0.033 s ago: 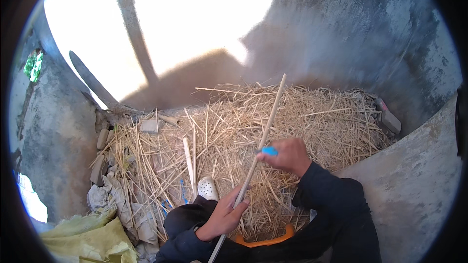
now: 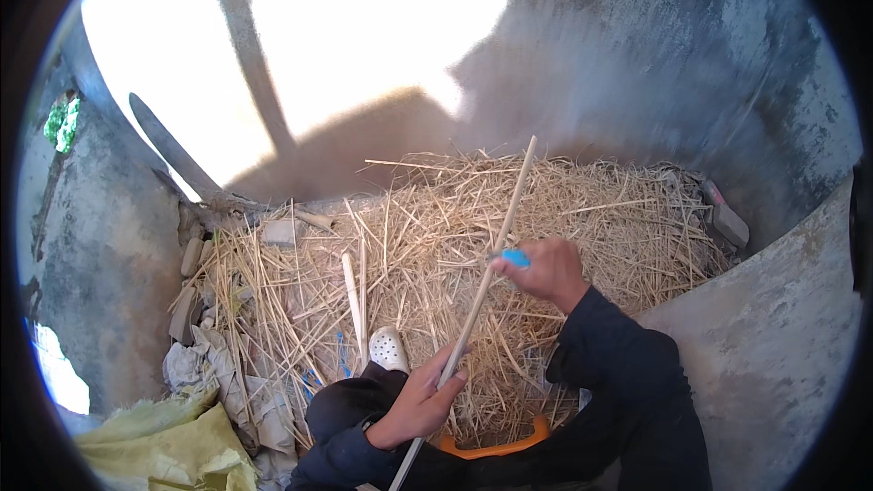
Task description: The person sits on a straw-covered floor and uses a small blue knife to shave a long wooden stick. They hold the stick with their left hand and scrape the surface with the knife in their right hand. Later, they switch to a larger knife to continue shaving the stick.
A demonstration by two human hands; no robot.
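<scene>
Right hand and the blue-handled tool sit farther up the pale stick than in the earlier frame, head view.
Right fingers close around the tool, its end at the stick; exact contact cannot be told. Left hand pinches the stick lower down, between thumb and fingers. Stick slants from the lower edge toward the upper right, over loose straw, right of a white shoe.

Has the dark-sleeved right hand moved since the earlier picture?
Yes: toward the mottled grey wall, the right hand has shifted up along the long, pale, thin stick, slightly rightward.
</scene>
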